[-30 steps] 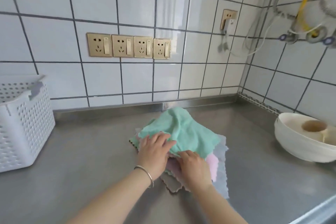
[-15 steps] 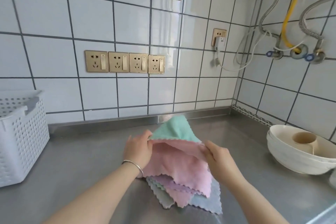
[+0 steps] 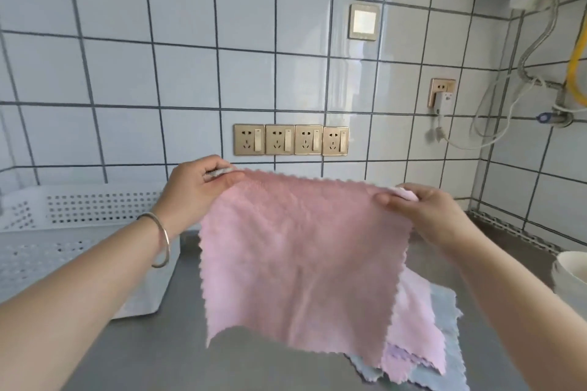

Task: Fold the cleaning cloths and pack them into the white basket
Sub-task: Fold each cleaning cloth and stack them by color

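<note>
A pink cleaning cloth [image 3: 298, 257] hangs spread out in the air above the steel counter. My left hand [image 3: 197, 190] pinches its top left corner and my right hand [image 3: 425, 216] pinches its top right corner. Under and behind it lies a pile of other cloths [image 3: 422, 336], pale pink, lilac and light blue, partly hidden by the raised cloth. The white perforated basket [image 3: 63, 232] stands on the counter at the left, beyond my left forearm.
The steel counter [image 3: 178, 349] runs to a tiled wall with a row of gold sockets [image 3: 290, 140]. A white bowl [image 3: 570, 273] sits at the right edge. Hoses and a cable [image 3: 495, 124] hang in the right corner.
Both hands have lifted the pink cloth off the pile and pulled it wide by its top corners. The green cloth is out of sight. The camera has tilted up and closer.
</note>
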`<state>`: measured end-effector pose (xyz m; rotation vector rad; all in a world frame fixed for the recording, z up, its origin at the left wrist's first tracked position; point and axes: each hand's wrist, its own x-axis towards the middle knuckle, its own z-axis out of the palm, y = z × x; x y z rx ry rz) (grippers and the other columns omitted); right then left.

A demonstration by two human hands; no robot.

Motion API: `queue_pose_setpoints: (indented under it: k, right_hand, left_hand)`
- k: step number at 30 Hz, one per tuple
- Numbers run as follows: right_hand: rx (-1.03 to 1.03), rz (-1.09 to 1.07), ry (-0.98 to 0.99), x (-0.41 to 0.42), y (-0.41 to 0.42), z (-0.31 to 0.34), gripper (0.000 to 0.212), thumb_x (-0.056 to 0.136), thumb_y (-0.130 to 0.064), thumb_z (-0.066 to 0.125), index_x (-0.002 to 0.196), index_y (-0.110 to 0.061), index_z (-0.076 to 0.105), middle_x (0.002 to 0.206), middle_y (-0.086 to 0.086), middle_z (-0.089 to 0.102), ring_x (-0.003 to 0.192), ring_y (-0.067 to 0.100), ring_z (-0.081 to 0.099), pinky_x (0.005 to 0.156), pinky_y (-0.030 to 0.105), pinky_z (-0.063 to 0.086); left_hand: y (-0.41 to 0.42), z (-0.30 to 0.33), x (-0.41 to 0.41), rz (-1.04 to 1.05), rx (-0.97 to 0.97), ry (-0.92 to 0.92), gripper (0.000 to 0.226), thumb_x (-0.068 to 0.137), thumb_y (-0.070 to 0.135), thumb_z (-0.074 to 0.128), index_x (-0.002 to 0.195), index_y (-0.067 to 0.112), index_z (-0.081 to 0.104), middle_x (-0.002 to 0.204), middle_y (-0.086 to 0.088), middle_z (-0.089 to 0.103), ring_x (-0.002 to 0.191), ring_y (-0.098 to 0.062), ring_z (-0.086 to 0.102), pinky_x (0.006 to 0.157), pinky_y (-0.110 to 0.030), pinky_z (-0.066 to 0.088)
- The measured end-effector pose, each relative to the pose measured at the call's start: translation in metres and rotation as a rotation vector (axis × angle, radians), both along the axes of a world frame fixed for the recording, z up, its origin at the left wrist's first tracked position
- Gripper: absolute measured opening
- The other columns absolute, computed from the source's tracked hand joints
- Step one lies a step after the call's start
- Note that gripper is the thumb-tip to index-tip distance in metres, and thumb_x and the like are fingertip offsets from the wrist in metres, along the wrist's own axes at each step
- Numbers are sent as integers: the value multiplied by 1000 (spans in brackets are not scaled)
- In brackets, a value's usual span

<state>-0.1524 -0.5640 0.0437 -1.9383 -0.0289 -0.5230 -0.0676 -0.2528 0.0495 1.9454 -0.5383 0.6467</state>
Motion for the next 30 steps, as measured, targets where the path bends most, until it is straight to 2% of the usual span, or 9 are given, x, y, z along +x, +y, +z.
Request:
queue_pose_setpoints:
  k: [5,7,10,13,16,19,23,25,30]
  right_hand:
    - [241,36,120,52,52,-17,23,72,-29,72,80,-8,70,81,6,65,79,22,58,74,34,44]
    - [285,19,141,66,70,-27,18,78,-23,70,91,-10,71,85,4,66,82,22,59,76,34,45]
    - [372,80,45,55,96,-26,10,83,-20,67,91,-14,71,85,2,67,80,19,59,71,29,46]
    - [304,124,-73,22,106,-32,14,88,-20,61,77,-21,70,72,-9,67,75,12,59,73,26,46]
    - [121,144,-20,-19,103,-60,21,90,-27,58,74,-17,69,65,-9,68,70,11,61,71,32,50]
    - [-41,295,226,-55,95,-104,37,92,-20,55,58,-23,69,44,-7,52,45,7,46,46,21,37]
    - [-284,434,478,-86,82,-165,50,65,-76,58,85,-33,75,79,-5,74,76,7,41,74,24,29]
    - [-317,421,551,-96,79,-177,41,69,-65,60,77,-27,73,75,-8,74,82,19,70,83,31,49]
    - [-329,426,577,-106,71,-182,34,87,-13,63,53,-13,65,36,-9,32,38,0,31,47,13,27]
  left_hand:
    - [54,1,-2,98,-49,114,13,91,25,57,89,15,66,80,14,64,74,-1,54,57,-2,37]
    - [72,-4,-7,150,-34,146,20,94,23,52,86,8,62,59,18,57,50,7,48,45,-4,33]
    - [97,-7,-21,216,-50,132,35,96,25,47,80,-5,56,57,6,50,56,-9,45,53,-19,34]
    - [116,-13,-59,195,-29,108,37,97,25,44,83,-6,59,72,-7,52,71,-15,48,63,-25,38]
    - [131,-42,-107,-50,-27,238,23,90,27,46,86,15,64,71,17,70,75,2,61,69,-5,48]
    - [154,-96,-135,-186,101,384,56,70,68,54,87,17,71,79,15,70,77,7,60,74,-4,45]
    - [169,-168,-155,-280,320,647,73,64,85,43,89,22,69,79,19,64,77,11,52,76,-8,40]
    - [165,-189,-167,-294,362,725,60,69,81,39,79,27,63,70,22,57,70,11,47,70,-11,38]
    - [161,-210,-177,-397,409,867,48,79,70,39,69,25,52,59,19,52,60,7,43,64,-11,36]
